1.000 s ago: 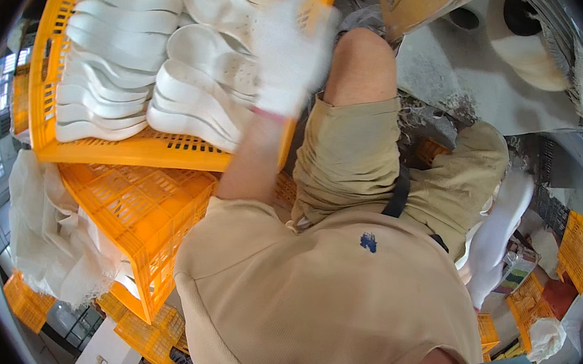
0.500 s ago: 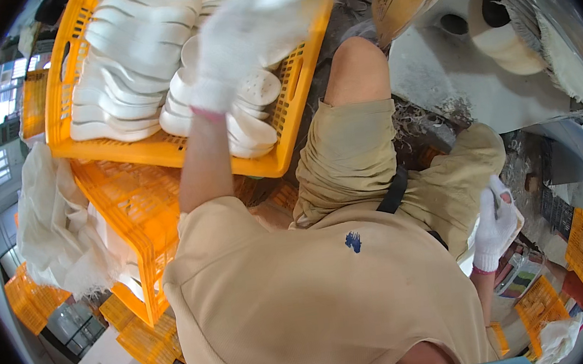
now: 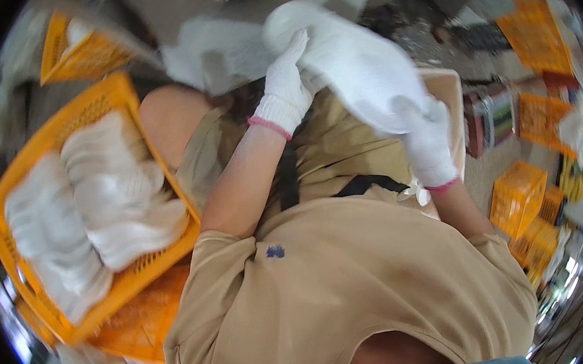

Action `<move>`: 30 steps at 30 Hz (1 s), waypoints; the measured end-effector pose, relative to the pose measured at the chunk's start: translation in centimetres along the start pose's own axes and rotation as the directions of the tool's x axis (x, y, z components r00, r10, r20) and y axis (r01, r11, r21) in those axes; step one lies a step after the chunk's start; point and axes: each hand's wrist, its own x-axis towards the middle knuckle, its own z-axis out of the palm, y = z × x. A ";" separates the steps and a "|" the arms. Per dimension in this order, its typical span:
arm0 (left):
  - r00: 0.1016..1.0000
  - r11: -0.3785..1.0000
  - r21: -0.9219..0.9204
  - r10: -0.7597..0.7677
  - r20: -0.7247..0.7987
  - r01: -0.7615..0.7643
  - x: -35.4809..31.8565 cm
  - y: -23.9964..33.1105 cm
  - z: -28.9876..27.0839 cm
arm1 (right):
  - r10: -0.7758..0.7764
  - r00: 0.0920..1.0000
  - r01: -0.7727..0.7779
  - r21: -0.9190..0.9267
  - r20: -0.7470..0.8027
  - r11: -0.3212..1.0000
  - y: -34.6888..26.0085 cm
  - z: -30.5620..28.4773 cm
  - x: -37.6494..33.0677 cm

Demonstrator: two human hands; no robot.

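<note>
While your two gloved hands work at one o'clock, they've got the white sole-shaped piece [image 3: 357,65] between them, slanting from eleven down toward five. Your left hand [image 3: 288,86] has its thumb over the narrower upper end, fingers tucked beneath and grasping it. Your right hand [image 3: 430,135], a little blurred, grips the lower end at its edge.

Mind the edges: the piece's lower side runs just beside the rim of the pale bin [image 3: 451,94] at two o'clock. Up at twelve, a grey sheet [image 3: 241,45] reaches behind the upper end, and toward one there's room over scrap-strewn floor [image 3: 426,43]. On your left, your bent knee [image 3: 171,120] fills the gap between forearm and crate.

Now the containers! At nine, the yellow-orange crate [image 3: 139,285] carries two rows of stacked white pieces [image 3: 129,195], tilted on another crate [image 3: 139,322]. The pale bin's contents are mostly hidden. More orange crates [image 3: 520,190] stand off between two and four.
</note>
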 end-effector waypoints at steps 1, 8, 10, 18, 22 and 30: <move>0.981 0.994 -0.013 0.112 0.159 -0.111 2.0 -1.1 1.2 | -0.067 0.998 0.069 0.096 -0.018 0.993 0.0 0.4 -0.6; 0.874 0.957 -0.109 0.291 0.390 -0.270 8.1 0.1 9.1 | -0.470 0.873 0.406 -0.338 -0.133 0.849 -5.6 2.6 3.8; 0.885 0.983 -0.091 0.183 0.429 -0.159 11.5 2.6 8.8 | -0.577 0.815 0.530 -0.338 -0.051 0.778 -6.9 3.3 8.0; 0.854 0.343 0.811 0.406 0.326 -0.473 16.3 11.8 -0.9 | -0.655 0.755 0.625 -0.267 -0.029 0.733 -5.8 7.3 20.0; 0.792 -0.148 0.948 0.522 0.317 -0.281 7.5 12.9 -4.8 | -0.589 0.806 0.572 -0.334 0.059 0.749 -7.9 7.6 22.9; 0.888 0.847 0.274 0.405 0.218 -0.455 5.3 1.2 3.0 | -0.515 0.822 0.550 -0.577 0.244 0.604 -8.6 6.2 18.0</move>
